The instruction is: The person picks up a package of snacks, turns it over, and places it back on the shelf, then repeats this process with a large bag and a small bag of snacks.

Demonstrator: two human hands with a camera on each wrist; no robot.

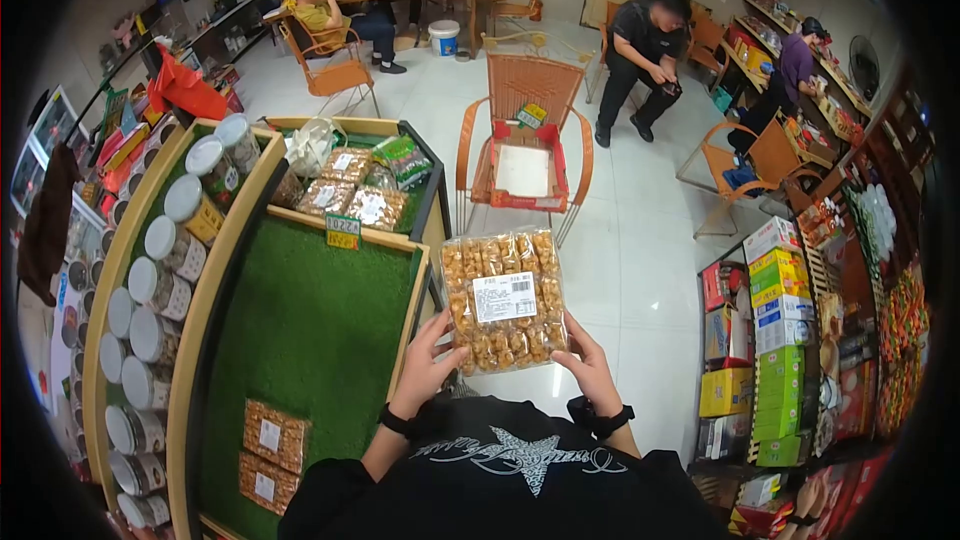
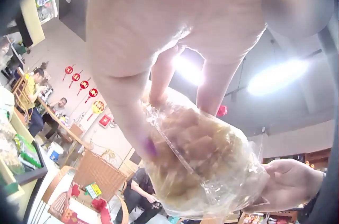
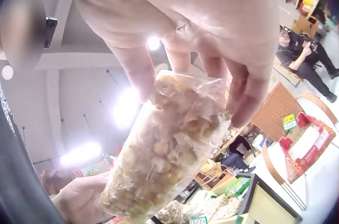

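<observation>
Both hands hold up a clear plastic package of golden-brown, lumpy snack pieces (image 1: 500,340), its white printed label facing up. The left hand (image 1: 427,365) grips the package's lower left corner, thumb on the front face and fingers behind. At the lower right corner the right hand (image 1: 590,365) holds it the same way. In the left wrist view the fingers bend around the end of the wrapped package (image 2: 196,150). The right wrist view has the right hand (image 3: 185,28) pinching the package's near edge, with the left hand (image 3: 79,197) at its far end.
A green-lined display bin (image 1: 310,310) at left carries two similar packages (image 1: 275,430) near its front. Lidded jars (image 1: 150,285) line a rack further left. Ahead stands a wicker chair (image 1: 528,90) bearing a red carton (image 1: 560,165). Stacked boxes (image 1: 780,340) fill shelves at right; people sit behind.
</observation>
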